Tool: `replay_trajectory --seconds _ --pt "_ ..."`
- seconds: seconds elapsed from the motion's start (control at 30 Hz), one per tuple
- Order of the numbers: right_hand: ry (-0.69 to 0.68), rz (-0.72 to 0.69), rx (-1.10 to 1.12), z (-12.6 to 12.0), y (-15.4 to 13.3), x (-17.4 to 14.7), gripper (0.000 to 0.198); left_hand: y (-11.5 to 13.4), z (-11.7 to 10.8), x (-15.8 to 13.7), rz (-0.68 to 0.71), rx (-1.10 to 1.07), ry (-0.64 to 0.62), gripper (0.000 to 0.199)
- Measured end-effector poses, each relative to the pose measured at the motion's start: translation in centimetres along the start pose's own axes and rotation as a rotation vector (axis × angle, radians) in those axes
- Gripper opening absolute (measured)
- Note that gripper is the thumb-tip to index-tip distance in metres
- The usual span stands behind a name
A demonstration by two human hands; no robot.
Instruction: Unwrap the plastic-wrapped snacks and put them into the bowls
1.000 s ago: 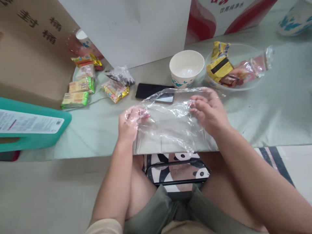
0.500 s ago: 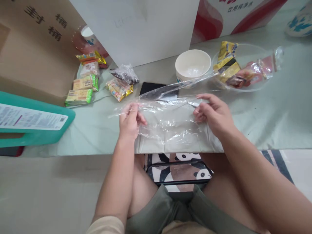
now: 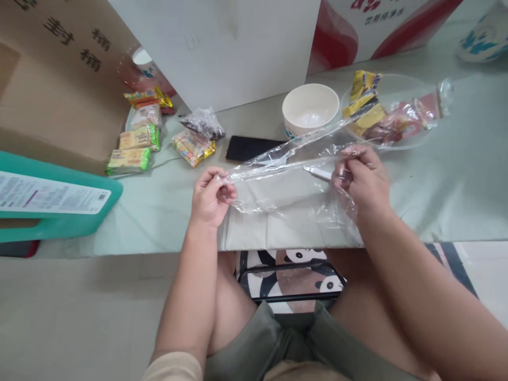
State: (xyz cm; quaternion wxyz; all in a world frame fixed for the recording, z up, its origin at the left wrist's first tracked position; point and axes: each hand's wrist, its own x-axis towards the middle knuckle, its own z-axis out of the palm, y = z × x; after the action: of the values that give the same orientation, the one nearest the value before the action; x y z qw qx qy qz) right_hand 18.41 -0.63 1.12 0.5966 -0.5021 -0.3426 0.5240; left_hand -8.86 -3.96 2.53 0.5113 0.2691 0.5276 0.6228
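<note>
A sheet of clear plastic film point(image 3: 278, 193), perhaps a bag, stretches between my two hands above the front of the table. At its left end my left hand point(image 3: 212, 196) is closed, pinching the edge. My right hand point(image 3: 363, 180) is closed round the bunched right end. Just left of my right fingers is a slim white tool point(image 3: 317, 172) with a pointed tip, apparently on the tabletop; its far end is hidden by the hand. Behind the film lies a black phone point(image 3: 252, 148), partly covered by it. A white paper bowl point(image 3: 310, 108) stands beyond.
Wrapped snacks point(image 3: 135, 137) and more packets point(image 3: 194, 145) lie at the left. A clear plate point(image 3: 416, 144) with packets is at the right. Cardboard point(image 3: 59, 100), a white box point(image 3: 234, 53) and a teal container point(image 3: 75, 222) border the space. Another paper bowl point(image 3: 482, 45) is at back right.
My right hand has moved right and closed its fingers round the film, which is pulled tauter. My left hand stays nearly in place. The slim white tool shows more of its length.
</note>
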Motion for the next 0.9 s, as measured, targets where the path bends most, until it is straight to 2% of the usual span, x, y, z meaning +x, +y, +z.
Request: replay_trajectory --seconds 0.23,0.37,0.47,0.53,0.6,0.7,0.9 --pt "-0.008 -0.034 0.024 0.09 0.15 0.2 0.022 -0.01 0.4 0.27 -0.02 0.004 0.005 0.016" --pt "-0.046 -0.037 0.001 0.03 -0.14 0.14 0.018 -0.23 0.28 0.54 -0.038 -0.031 0.014 0.011" --pt "-0.105 -0.008 0.03 0.16 -0.36 -0.1 0.016 -0.42 0.21 0.77 -0.041 -0.045 0.063 0.02" --pt "-0.107 -0.018 0.064 0.29 -0.46 -0.3 0.026 -0.55 0.15 0.89 -0.031 -0.04 0.093 0.023" --pt "-0.111 -0.025 0.064 0.31 -0.51 -0.41 0.046 -0.62 0.1 0.92 -0.027 -0.03 0.091 0.02" --pt "-0.17 -0.005 0.013 0.01 -0.5 -0.36 0.066 -0.53 0.18 0.83 -0.05 -0.012 0.089 0.015" --pt "-0.208 0.039 0.04 -0.57 -0.03 -0.09 0.063 0.07 0.83 0.53 -0.1 0.014 0.099 0.013"
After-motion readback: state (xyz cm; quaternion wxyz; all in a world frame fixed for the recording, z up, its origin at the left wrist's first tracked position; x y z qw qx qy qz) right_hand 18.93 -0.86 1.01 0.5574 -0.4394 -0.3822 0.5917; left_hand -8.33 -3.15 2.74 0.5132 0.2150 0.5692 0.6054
